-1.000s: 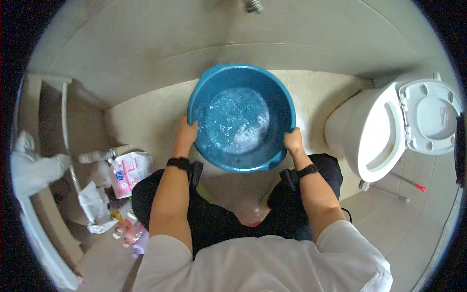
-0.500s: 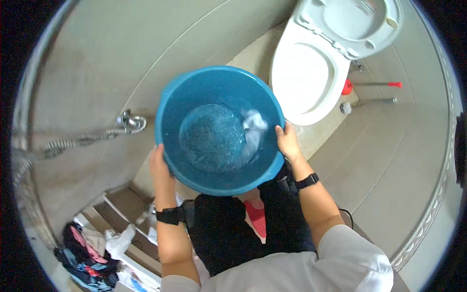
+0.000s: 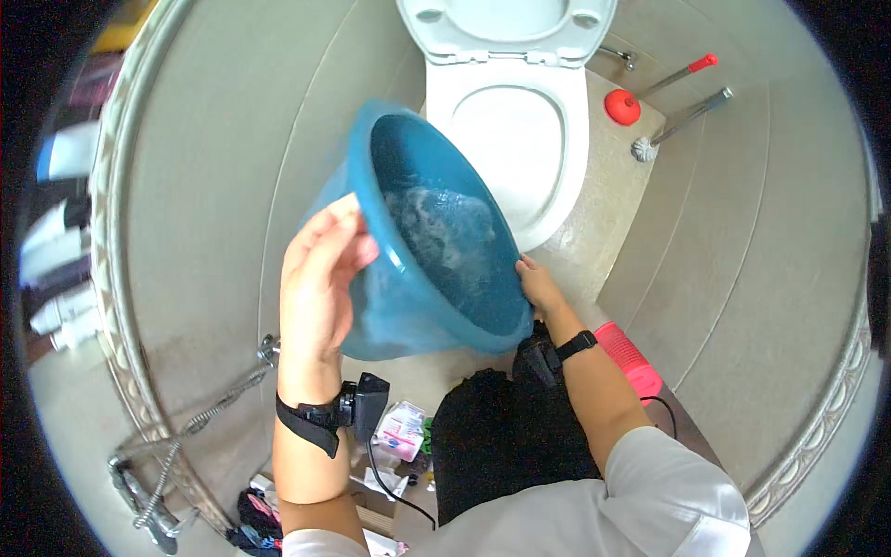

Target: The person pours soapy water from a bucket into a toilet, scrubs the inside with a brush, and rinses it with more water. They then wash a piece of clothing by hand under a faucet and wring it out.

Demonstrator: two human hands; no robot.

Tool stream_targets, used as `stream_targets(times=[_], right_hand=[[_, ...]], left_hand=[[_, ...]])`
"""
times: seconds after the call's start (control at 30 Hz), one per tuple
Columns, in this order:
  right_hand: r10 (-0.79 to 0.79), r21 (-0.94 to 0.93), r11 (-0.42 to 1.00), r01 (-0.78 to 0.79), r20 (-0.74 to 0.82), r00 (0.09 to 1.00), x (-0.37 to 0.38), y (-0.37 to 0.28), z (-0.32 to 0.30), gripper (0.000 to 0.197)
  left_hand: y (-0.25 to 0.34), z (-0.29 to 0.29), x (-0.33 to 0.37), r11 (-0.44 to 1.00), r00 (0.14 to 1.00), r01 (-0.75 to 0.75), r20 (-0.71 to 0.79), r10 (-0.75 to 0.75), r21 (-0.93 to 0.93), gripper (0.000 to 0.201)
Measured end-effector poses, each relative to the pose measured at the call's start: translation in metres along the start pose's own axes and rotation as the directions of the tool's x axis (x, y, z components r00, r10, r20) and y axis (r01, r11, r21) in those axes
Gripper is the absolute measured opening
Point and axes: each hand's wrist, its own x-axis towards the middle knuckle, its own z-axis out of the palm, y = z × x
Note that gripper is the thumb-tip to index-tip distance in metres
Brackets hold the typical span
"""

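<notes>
A deep blue plastic tub point(image 3: 408, 306) hangs between my hands, tilted so its mouth leans right, beside the front of the white toilet point(image 3: 577, 121). Foamy water point(image 3: 441, 223) swirls inside it. My left hand point(image 3: 320, 265) is closed on the tub's raised left edge, fingers at the rim. Lower down, my right hand point(image 3: 540, 286) grips the rim on the right, close to the toilet bowl; some of its fingers are hidden behind the tub. Black straps with small devices sit on both wrists.
A red plunger point(image 3: 623, 108) and a toilet brush point(image 3: 644, 148) stand right of the toilet, whose lid is up. A pink-red perforated plastic item point(image 3: 628, 360) lies by my right forearm. At left are a shower hose point(image 3: 200, 418), shelved bottles point(image 3: 65, 232) and dark clothes point(image 3: 258, 520).
The tub has tipped from nearly level toward the right, its left side raised by my left hand. The view has shifted, and the white cloth seen inside the tub is no longer visible.
</notes>
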Motion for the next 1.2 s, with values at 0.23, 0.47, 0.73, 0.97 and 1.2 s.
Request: stream_targets(times=[0.23, 0.47, 0.73, 0.97, 1.2], right_hand=[[0.196, 0.132, 0.968, -0.216, 0.15, 0.969, -0.01, -0.01, 0.014, 0.035], [0.158, 0.416, 0.821, -0.39, 0.491, 0.857, -0.052, -0.043, 0.023, 0.036], [0.189, -0.045, 0.982, -0.185, 0.138, 0.972, -0.006, 0.014, -0.011, 0.037], [-0.205, -0.393, 0.902, 0.178, -0.028, 0.978, -0.034, -0.042, -0.009, 0.041], [-0.236, -0.683, 0.559, 0.47, 0.412, 0.88, -0.048, -0.056, 0.115, 0.048]], left_hand=[[0.032, 0.112, 0.042, 0.979, 0.97, 0.157, 0.165, -0.177, 0.129, 0.04], [0.038, 0.162, 0.039, 0.972, 0.941, 0.158, 0.272, -0.201, 0.173, 0.042], [0.025, 0.09, 0.017, 0.973, 0.972, 0.226, 0.07, -0.223, -0.043, 0.051], [-0.072, -0.087, -0.083, 0.85, 0.841, 0.453, -0.187, -0.507, -0.267, 0.031], [-0.267, -0.19, -0.249, 0.51, 0.471, 0.671, -0.222, -0.854, -0.538, 0.021]])
